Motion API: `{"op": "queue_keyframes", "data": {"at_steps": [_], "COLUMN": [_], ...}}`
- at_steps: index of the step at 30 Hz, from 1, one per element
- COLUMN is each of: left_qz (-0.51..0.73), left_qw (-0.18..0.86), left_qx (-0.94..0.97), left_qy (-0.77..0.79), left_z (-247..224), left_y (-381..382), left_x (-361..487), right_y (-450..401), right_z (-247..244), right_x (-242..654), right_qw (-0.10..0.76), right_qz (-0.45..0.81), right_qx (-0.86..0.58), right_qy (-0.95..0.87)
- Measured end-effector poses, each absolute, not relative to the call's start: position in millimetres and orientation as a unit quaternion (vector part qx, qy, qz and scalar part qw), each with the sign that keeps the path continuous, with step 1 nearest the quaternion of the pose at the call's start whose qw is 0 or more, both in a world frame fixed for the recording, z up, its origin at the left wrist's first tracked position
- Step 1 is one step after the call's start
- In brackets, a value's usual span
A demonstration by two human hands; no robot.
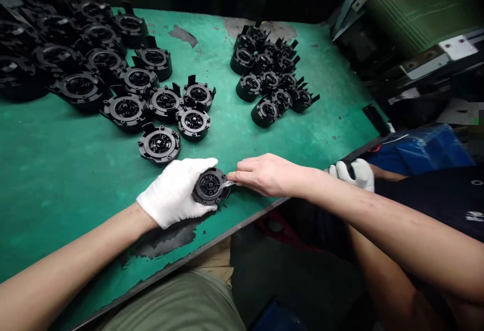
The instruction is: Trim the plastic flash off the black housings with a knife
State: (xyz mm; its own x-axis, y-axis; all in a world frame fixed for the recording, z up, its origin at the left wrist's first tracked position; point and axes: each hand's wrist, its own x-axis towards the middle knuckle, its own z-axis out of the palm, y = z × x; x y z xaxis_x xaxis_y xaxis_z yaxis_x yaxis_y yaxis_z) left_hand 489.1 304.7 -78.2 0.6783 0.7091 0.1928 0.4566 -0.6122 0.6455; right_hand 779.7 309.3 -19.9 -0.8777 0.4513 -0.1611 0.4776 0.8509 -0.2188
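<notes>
Green clothing (174,303): seen below the worktop's (223,144) near edge. Black round part (210,186): gripped near that edge by the gloved left hand (176,190), curved round its side. Metal blade (229,184): pinched in the bare right hand (264,174), held at the part's rim. Similar parts (159,142): stood in two groups toward the far edge.

no readable words or numbers, small white mark (474,216) on a co-worker's dark shirt (434,190), too blurred to read

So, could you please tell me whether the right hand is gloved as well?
No, the right hand holding the metal tool is bare, while a white glove covers the left hand.
</notes>
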Motion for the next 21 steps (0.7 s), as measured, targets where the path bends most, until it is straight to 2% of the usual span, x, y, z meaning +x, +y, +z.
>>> {"op": "queue_keyframes", "data": {"at_steps": [3,17,21], "left_qz": [0.233,0.242,0.248], "left_qw": [0.284,0.269,0.265], "left_qx": [0.871,0.878,0.877], "left_qy": [0.326,0.313,0.316], "left_z": [-80.3,-81.3,-85.0], "left_y": [304.4,306.2,304.2], "left_x": [489.1,487.7,485.8], "right_y": [301.3,318.9,316.7], "right_z": [-21.2,-16.5,-16.6], "right_x": [780.6,777.9,782.7], "right_qw": [0.054,0.041,-0.015], "right_qz": [-0.116,-0.082,-0.099], "right_qx": [0.269,0.179,0.228], "right_qy": [0.955,0.98,0.969]}}
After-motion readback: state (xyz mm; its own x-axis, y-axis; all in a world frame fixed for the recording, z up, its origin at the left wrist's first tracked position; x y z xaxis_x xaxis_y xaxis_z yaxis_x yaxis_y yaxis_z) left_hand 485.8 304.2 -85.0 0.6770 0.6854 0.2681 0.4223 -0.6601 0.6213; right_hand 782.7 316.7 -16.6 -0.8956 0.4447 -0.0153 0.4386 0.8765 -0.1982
